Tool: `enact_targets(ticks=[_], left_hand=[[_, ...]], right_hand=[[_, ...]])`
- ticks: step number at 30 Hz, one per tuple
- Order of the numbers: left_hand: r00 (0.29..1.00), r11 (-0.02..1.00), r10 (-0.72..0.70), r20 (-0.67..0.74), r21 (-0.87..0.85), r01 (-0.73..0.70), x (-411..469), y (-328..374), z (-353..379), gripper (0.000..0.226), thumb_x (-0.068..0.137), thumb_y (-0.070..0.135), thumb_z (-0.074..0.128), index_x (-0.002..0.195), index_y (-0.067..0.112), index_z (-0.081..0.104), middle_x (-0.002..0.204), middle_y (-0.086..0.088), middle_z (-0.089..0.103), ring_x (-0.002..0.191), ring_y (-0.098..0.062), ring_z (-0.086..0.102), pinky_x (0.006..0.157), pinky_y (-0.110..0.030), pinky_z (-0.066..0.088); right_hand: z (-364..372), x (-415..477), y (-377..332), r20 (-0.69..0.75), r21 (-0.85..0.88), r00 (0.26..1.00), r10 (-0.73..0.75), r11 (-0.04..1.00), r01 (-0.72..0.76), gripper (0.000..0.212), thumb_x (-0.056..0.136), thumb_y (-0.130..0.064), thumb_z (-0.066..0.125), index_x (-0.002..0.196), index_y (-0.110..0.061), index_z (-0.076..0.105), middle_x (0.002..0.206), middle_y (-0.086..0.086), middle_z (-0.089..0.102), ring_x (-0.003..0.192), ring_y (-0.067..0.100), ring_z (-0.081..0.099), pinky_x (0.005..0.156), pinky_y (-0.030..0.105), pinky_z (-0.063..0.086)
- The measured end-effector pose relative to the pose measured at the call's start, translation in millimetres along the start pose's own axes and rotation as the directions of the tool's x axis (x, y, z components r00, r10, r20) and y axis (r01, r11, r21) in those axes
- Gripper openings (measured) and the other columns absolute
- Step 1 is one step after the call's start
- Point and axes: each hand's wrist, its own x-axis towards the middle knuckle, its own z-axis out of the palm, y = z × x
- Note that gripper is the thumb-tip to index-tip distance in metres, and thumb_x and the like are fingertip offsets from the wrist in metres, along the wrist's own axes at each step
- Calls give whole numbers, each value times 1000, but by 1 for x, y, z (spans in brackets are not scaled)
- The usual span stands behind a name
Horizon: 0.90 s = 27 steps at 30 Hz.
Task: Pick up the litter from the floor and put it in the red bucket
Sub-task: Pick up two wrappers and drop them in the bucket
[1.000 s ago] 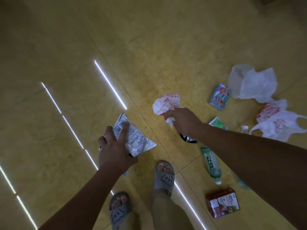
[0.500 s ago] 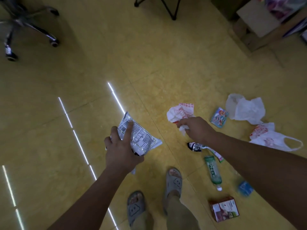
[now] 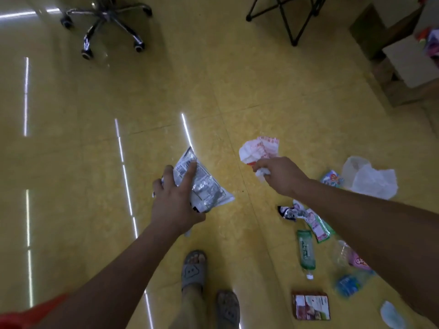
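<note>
Left hand (image 3: pixel 175 205): fingers (image 3: pixel 190 173) curled round a silver packet (image 3: pixel 206 188), thumb underneath, held above the floor (image 3: pixel 237 79)
Right hand (image 3: pixel 282 174): fingers closed on the twisted end of a crumpled white-and-red bag (image 3: pixel 259 150), which sticks out past the knuckles, off the floor
Bucket (image 3: pixel 14 320): only a red edge shows in the bottom left corner, beside the left forearm and well apart from both held pieces
Litter on the floor, all to the right: white bag (image 3: pixel 370 179) with a small colourful packet (image 3: pixel 331 178) just beside it; a crumpled foil wrapper (image 3: pixel 291 212) touching a green-and-pink wrapper (image 3: pixel 319 227); a green bottle (image 3: pixel 306 251) lying on its side; a clear bottle (image 3: pixel 346 281) with a blue label, blurred; a brown carton (image 3: pixel 311 307) nearest the feet; a pale mask (image 3: pixel 392 315) at the bottom right
Feet: grey slippers (image 3: pixel 192 269), standing between the two arms, left of the carton
Far side: chair base (image 3: pixel 107 20) on castors at top left, black stand legs (image 3: pixel 287 17) at top centre
</note>
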Motion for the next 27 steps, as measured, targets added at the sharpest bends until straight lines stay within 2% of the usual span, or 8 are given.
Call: enact_targets(ticks=[6,9,11,15,17,20,23,27], left_hand=[[994,996,-80,-78,-43,76,-41,-4,-17,131,48,51,84,152,45,4,151,-15,10,122,-40,27,90,-46,44],[988,994,-99,-123,-59,92,-63,-12,-28,130,48,51,83,152,45,6,151,-14,11,121,-39,28,90,-45,43],[980,989,-140,-138,-72,131,-78,-20,-35,130,48,52,82,151,46,4,151,-14,10,122,-39,27,90,-46,44],[967,977,-207,-149,-77,198,-114,-40,-43,130,50,54,81,150,48,-2,152,-14,7,124,-37,24,90,-46,44],[958,971,-234,-167,-91,221,-131,-53,-43,130,50,54,80,150,48,-3,152,-14,8,124,-36,25,91,-46,44],[939,953,-298,-173,-112,282,-157,-77,-42,131,50,54,79,149,50,-7,153,-14,6,124,-35,23,95,-47,43],[914,933,-355,-194,-128,336,-183,-103,-42,131,51,54,79,151,48,-5,153,-16,6,125,-36,24,98,-44,38],[878,895,-438,-192,-178,408,-225,-143,-40,129,54,54,80,151,47,-4,153,-14,5,126,-37,24,92,-40,39]], right_hand=[[-5,-14,-28,45,-58,994,-95,994,97,29,94,-11,50,114,-22,68,92,-3,51,84,21,54,65,26,33],[-8,-17,-49,52,-95,986,-158,982,162,28,94,-13,49,113,-21,68,95,1,60,85,19,53,65,26,32],[-5,-18,-65,61,-119,976,-208,969,214,28,95,-14,48,115,-20,68,109,5,65,87,15,49,66,25,32],[8,-20,-100,104,-131,966,-237,959,250,31,96,-17,45,115,-27,67,119,3,64,102,23,58,74,30,47],[18,-20,-120,132,-139,953,-272,947,290,31,96,-16,46,114,-27,67,118,0,64,109,22,57,77,30,47],[36,-20,-152,167,-154,928,-333,921,359,31,97,-13,46,115,-26,67,107,-6,63,101,14,50,70,24,34],[58,-22,-188,195,-190,906,-377,892,411,32,96,-12,45,115,-25,67,105,-3,62,96,14,50,68,25,33],[93,-30,-241,256,-215,871,-420,853,475,34,96,-14,44,120,-26,65,109,1,64,91,16,50,68,26,34]])
